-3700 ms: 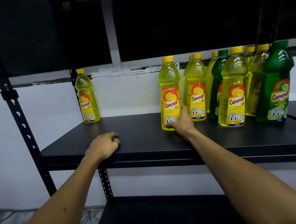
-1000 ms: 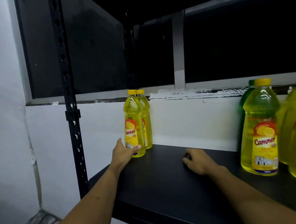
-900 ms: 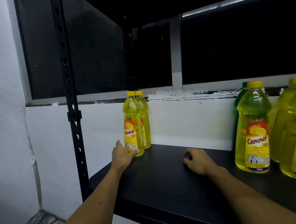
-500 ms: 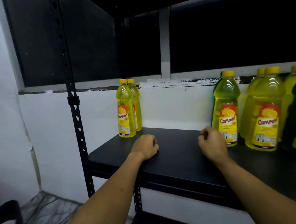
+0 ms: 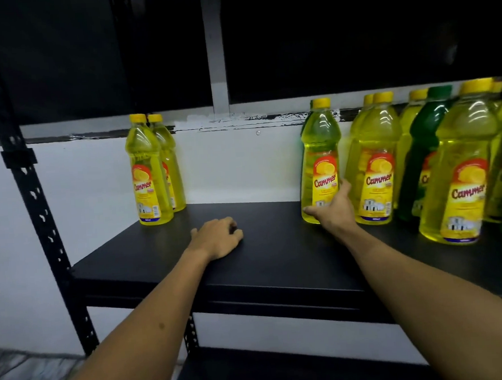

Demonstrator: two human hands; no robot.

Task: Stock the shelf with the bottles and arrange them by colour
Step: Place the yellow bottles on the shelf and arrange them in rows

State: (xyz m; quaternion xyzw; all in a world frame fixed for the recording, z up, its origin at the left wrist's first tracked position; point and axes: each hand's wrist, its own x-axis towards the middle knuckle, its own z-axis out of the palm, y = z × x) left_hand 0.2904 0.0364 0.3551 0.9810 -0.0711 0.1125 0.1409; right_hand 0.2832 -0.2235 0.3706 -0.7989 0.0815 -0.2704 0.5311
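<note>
Two yellow bottles (image 5: 149, 178) stand one behind the other at the back left of the black shelf (image 5: 263, 265). On the right stands a mixed cluster: several yellow bottles (image 5: 374, 153) and a green bottle (image 5: 426, 146), with a large yellow one (image 5: 463, 171) in front. My right hand (image 5: 333, 211) grips the lower part of the leftmost yellow bottle of that cluster (image 5: 319, 144), thumb on its left side and fingers on its right. My left hand (image 5: 214, 239) rests on the shelf between the two groups, fingers curled, holding nothing.
A black perforated upright (image 5: 36, 203) carries the shelf's left end. A lower shelf (image 5: 284, 372) lies below. The white wall and a dark window are right behind the bottles. More green bottles are cut off at the right edge.
My left hand let go of the yellow bottle at the left and drew back to the shelf's middle. My right hand reached right and took hold of a yellow bottle in the cluster.
</note>
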